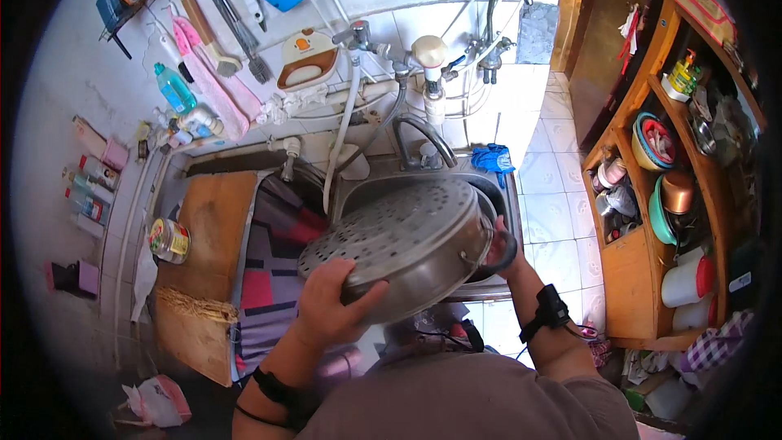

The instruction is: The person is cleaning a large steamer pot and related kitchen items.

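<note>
A large metal steamer pot section (415,275) is tilted over the sink (512,208), its perforated bottom (391,226) turned up towards me. My left hand (336,299) grips its near left edge, thumb against the side wall and fingers on the perforated face. On the right, my right hand (501,250) holds the pot by its dark loop handle (504,252). The pot covers most of the sink basin. Behind it, a curved metal faucet (427,134) rises at the sink's back edge.
Left of the sink are a wooden board (208,208), a glass jar (170,241) and a straw bundle (195,305). A blue cloth (492,159) lies at the sink's back right corner. Valves and hoses (360,36) line the wall. A wooden shelf unit (629,293) stands on the right.
</note>
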{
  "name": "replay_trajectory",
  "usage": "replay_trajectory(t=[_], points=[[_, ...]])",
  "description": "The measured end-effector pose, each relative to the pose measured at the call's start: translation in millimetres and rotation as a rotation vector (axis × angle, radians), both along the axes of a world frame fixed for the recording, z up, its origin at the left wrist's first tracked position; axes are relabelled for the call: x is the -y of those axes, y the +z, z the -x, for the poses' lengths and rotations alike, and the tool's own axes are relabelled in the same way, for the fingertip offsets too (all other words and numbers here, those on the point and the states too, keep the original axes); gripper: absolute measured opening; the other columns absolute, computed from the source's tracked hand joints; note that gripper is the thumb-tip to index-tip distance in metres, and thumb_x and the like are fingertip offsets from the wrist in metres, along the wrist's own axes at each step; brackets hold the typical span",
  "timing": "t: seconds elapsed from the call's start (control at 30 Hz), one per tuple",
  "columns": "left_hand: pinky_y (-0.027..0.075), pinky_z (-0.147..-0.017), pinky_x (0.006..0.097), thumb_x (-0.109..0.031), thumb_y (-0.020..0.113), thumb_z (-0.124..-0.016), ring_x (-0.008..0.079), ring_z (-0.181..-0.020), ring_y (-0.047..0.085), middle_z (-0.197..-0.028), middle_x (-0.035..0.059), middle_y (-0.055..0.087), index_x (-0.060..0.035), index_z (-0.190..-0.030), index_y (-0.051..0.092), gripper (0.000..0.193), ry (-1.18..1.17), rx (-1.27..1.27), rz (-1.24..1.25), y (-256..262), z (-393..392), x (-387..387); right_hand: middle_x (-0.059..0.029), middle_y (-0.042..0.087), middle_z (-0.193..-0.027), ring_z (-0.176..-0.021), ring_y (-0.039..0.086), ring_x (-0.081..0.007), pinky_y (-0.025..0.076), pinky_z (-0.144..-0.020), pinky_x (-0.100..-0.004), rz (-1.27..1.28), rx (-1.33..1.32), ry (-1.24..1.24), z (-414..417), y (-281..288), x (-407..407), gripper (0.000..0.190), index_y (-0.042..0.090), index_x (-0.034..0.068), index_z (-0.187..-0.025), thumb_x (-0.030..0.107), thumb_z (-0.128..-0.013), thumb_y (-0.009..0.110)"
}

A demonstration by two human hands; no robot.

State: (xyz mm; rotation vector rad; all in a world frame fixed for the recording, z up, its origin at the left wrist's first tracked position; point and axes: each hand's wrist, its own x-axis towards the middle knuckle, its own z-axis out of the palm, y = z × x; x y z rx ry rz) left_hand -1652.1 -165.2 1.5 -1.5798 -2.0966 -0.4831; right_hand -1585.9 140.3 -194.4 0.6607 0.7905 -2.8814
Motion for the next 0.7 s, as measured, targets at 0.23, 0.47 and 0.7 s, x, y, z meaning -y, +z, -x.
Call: replay_trajectory(t=[0.23, 0.47, 0.7], points=[[0.043, -0.078, 0.0378, -0.021, 0.054, -0.069, 0.0263, -0.086, 0.055, -0.097, 0.0154, 0.052, -0.0273, -0.105, 0.061, 0.038, -0.005, -0.063, 0.105, -26.5, -31.0, -2.6, -0.0144, 0.059, -0.099, -0.086, 0.061, -0.0228, 0.052, -0.073, -0.0379, 0.023, 0.186, 0.004, 6.3, -14.0, -17.1, 0.037, 0.052, -0.003, -0.105, 0.030, -0.090, 0.043], [0.033, -0.095, 0.0447, -0.027, 0.058, -0.076, 0.0262, -0.105, 0.047, -0.112, 0.0106, 0.047, -0.0353, -0.109, 0.056, 0.034, 0.033, -0.139, 0.177, -60.9, -47.9, 23.4, -0.0181, 0.058, -0.100, -0.087, 0.060, -0.0260, 0.052, -0.077, -0.0378, 0.237, 0.164, -0.010, -6.2, -21.3, -10.8, 0.027, 0.047, -0.002, -0.112, 0.010, -0.089, 0.040], [0.024, -0.100, 0.0501, -0.033, 0.057, -0.076, 0.0224, -0.116, 0.038, -0.118, 0.0042, 0.045, -0.0411, -0.108, 0.052, 0.033, 0.161, -0.033, 0.247, -69.6, -59.0, 34.2, -0.0188, 0.058, -0.102, -0.091, 0.058, -0.0282, 0.048, -0.082, -0.0407, 0.242, 0.196, -0.089, -14.6, -14.7, 10.8, 0.029, 0.051, -0.002, -0.107, 0.015, -0.090, 0.035]])
